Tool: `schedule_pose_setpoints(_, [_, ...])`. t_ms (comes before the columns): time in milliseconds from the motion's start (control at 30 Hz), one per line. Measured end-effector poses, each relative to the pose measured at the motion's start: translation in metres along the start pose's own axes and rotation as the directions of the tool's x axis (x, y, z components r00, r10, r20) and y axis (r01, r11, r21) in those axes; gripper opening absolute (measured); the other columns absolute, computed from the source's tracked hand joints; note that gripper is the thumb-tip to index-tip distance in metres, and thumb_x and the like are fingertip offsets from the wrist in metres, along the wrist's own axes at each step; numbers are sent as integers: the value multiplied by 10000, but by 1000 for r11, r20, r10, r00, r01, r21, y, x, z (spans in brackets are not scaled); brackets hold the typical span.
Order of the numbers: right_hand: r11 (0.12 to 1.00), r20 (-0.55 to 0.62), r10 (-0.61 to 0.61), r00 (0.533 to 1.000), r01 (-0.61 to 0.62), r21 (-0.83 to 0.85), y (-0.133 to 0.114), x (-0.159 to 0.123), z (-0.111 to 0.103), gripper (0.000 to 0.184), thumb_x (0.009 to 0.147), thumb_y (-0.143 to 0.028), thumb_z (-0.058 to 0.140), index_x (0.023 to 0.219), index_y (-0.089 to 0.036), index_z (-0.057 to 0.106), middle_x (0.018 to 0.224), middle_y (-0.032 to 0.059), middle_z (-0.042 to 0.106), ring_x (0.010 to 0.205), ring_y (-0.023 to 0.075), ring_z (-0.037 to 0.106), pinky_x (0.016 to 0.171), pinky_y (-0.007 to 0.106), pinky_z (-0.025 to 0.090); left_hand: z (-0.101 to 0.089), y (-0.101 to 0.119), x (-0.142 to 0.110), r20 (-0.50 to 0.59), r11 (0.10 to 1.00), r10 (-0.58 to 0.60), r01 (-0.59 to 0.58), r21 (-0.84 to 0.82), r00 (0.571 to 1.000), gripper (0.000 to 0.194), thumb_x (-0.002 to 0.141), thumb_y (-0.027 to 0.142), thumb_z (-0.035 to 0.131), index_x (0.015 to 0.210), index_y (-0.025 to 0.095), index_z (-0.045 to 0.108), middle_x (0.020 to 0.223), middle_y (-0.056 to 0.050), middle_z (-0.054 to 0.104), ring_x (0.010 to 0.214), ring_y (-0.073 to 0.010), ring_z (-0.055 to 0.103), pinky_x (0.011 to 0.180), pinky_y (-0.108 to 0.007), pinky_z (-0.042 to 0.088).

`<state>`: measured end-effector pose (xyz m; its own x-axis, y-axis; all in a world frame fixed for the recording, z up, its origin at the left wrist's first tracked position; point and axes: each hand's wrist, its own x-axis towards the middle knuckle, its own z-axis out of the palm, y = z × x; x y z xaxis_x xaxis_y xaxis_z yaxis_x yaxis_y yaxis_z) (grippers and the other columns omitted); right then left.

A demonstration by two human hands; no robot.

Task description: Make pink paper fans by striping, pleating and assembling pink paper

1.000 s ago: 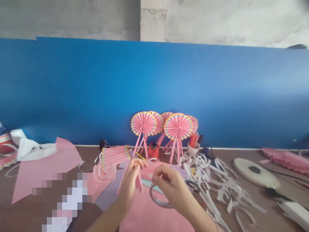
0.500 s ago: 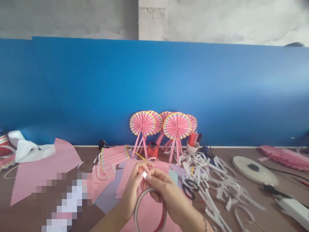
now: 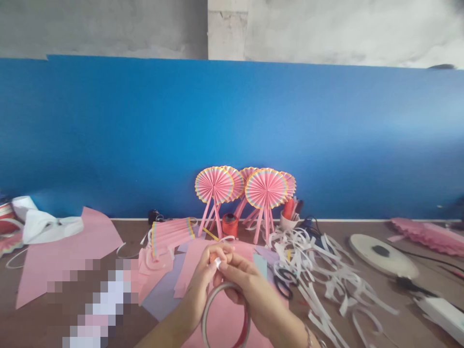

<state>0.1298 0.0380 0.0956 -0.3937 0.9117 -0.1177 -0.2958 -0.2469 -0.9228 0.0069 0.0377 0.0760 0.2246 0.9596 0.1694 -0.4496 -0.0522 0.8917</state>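
Note:
My left hand and my right hand meet over the pink paper sheets, fingers closed. A small white piece, like a bit of tape or backing, shows between the thumbs. Both hands pinch at it. Through the lower fingers of my right hand hangs a roll of tape, a wide ring with a pinkish inside. The fingertips partly hide what else is pinched there.
Pink pleated paper fans on sticks stand by the blue partition. Right of my hands lie black scissors and a tangle of white strips. A pleated paper piece lies left, and a round pale disc far right.
Both hands stay in nearly the same place. The fingers have shifted slightly around the small white piece, and the tape roll has barely moved.

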Motion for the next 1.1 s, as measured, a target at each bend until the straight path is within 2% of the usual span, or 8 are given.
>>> schedule_pose_setpoints(233, [1000, -22, 7, 1000, -6, 29, -1, 0, 2, 265, 740, -351, 668, 843, -143, 540, 612, -60, 413, 453, 22, 252, 433, 194, 152, -1, 1, -3, 35, 995, -32, 29, 90, 999, 183, 855, 407, 544, 880, 227, 521, 1284, -66, 427, 1145, -298, 492, 643, -272, 512])
schedule_pose_setpoints(467, [1000, -27, -5, 1000, 5, 5, 2, 0, 0, 265, 757, -367, 648, 853, -149, 531, 588, -69, 409, 434, 22, 271, 425, 190, 163, -4, -1, -4, 49, 992, -42, 36, 118, 998, 213, 874, 435, 512, 913, 226, 520, 1270, -89, 488, 1102, -286, 530, 678, -305, 509])
schedule_pose_setpoints(700, [1000, -37, -23, 999, 23, -2, 2, 2, -1, 303, 739, -409, 666, 807, -149, 526, 558, -77, 414, 399, 12, 291, 406, 183, 167, -3, 1, -4, 14, 987, -52, 50, 150, 999, 241, 867, 453, 511, 890, 217, 552, 1302, -98, 500, 1077, -282, 555, 692, -314, 513])
schedule_pose_setpoints(833, [999, -49, -7, 999, 4, -51, 0, 2, -2, 331, 746, -447, 658, 785, -137, 547, 527, -63, 445, 374, 20, 345, 381, 181, 151, 2, 8, -3, 33, 991, -68, 64, 118, 997, 256, 873, 455, 499, 871, 202, 543, 1359, -110, 458, 863, -237, 651, 602, -311, 524])
schedule_pose_setpoints(933, [996, -19, 22, 1000, -23, -88, -3, 1, -5, 335, 781, -453, 622, 802, -120, 584, 520, -28, 505, 381, 33, 374, 365, 175, 165, 5, 12, -2, -10, 995, -75, 75, 67, 997, 267, 844, 463, 542, 833, 196, 536, 1347, -116, 486, 729, -208, 671, 531, -295, 516])
schedule_pose_setpoints(1000, [994, 9, 42, 999, -41, -103, -5, 0, -7, 323, 799, -436, 602, 810, -114, 603, 512, -16, 520, 385, 36, 372, 360, 168, 182, 7, 14, -1, -59, 996, -69, 72, 43, 996, 260, 825, 455, 572, 813, 197, 544, 1287, -114, 550, 790, -229, 671, 579, -304, 529])
schedule_pose_setpoints(1100, [994, 28, 60, 998, -57, -93, -7, 1, -10, 281, 797, -396, 599, 827, -117, 613, 496, -26, 507, 379, 42, 381, 342, 159, 198, 7, 14, -1, -88, 997, -53, 58, 52, 995, 237, 825, 435, 579, 790, 203, 553, 1241, -104, 592, 962, -271, 635, 745, -360, 529])
